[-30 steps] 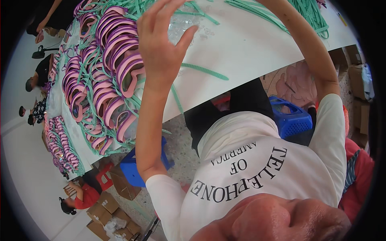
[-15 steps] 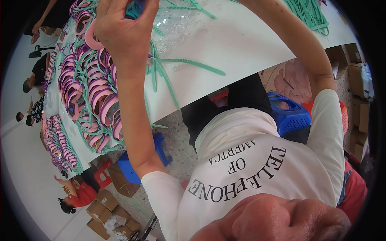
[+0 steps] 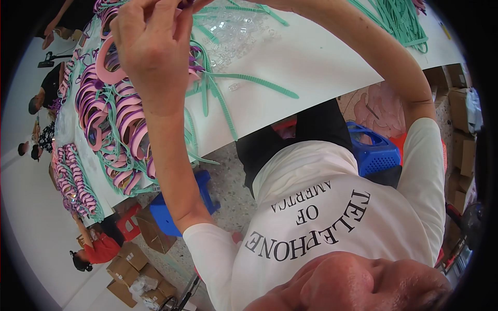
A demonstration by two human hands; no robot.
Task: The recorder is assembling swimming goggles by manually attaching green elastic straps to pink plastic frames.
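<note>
At the upper left, my left hand (image 3: 151,57) is raised with its fingers curled and pinched at the top edge. A rounded pink goggle frame (image 3: 106,70) hangs beside it, apparently held, though the palm hides the grip. A small dark purple piece (image 3: 183,4) shows between the fingertips. My right hand (image 3: 200,5) reaches in along the top edge beside it; most of it is cut off, so its grip cannot be read. Teal ribbed straps (image 3: 254,83) lie on the table right of my left wrist, near a scatter of small clear plastic clips (image 3: 233,36).
A large heap of pink-and-purple goggles (image 3: 119,114) with teal straps covers the left of the white table (image 3: 321,57). More teal straps (image 3: 397,26) lie at the far right. Blue stools (image 3: 376,150) and cardboard boxes (image 3: 129,262) stand around. Other people (image 3: 101,246) sit at the left.
My left hand has shifted slightly left with the pink goggle frame, which hangs lower now. My right hand has come partly into view at the top edge. A blue patch between the left fingers no longer shows.
</note>
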